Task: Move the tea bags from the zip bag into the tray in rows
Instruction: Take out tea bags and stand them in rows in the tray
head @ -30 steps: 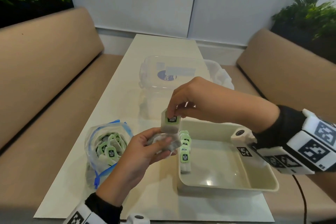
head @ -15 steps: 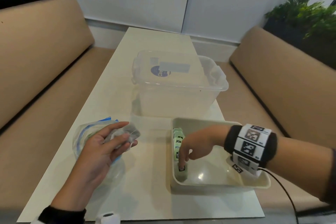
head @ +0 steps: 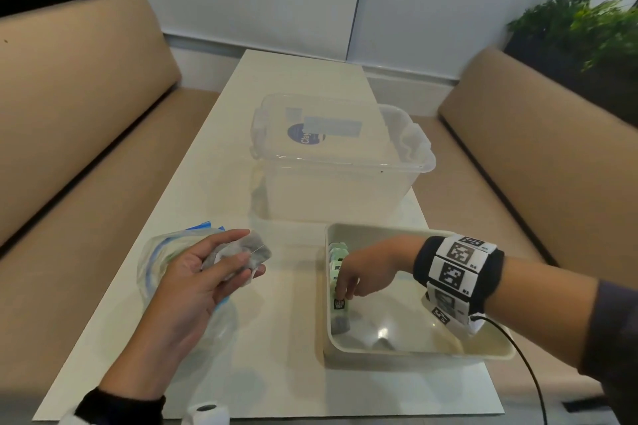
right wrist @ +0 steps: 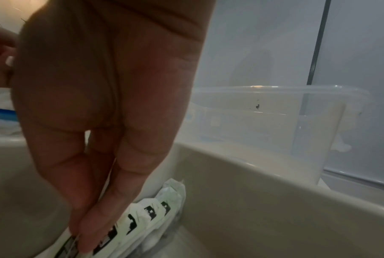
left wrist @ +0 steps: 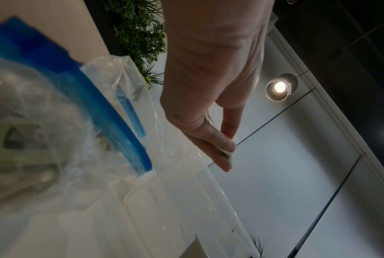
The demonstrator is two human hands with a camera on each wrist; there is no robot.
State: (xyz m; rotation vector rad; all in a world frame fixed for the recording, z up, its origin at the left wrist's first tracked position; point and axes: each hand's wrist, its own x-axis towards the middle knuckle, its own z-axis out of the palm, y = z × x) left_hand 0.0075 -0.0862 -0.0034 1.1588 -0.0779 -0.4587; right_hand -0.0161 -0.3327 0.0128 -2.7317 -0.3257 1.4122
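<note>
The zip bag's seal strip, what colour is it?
Blue, clearest in the left wrist view: seal strip.

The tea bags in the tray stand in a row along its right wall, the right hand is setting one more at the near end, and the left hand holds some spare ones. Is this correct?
Not quite. In the head view the tea bags stand along the left wall of the tray, not the right. The rest holds: the right hand sets one at the near end, the left hand holds spare ones.
</note>
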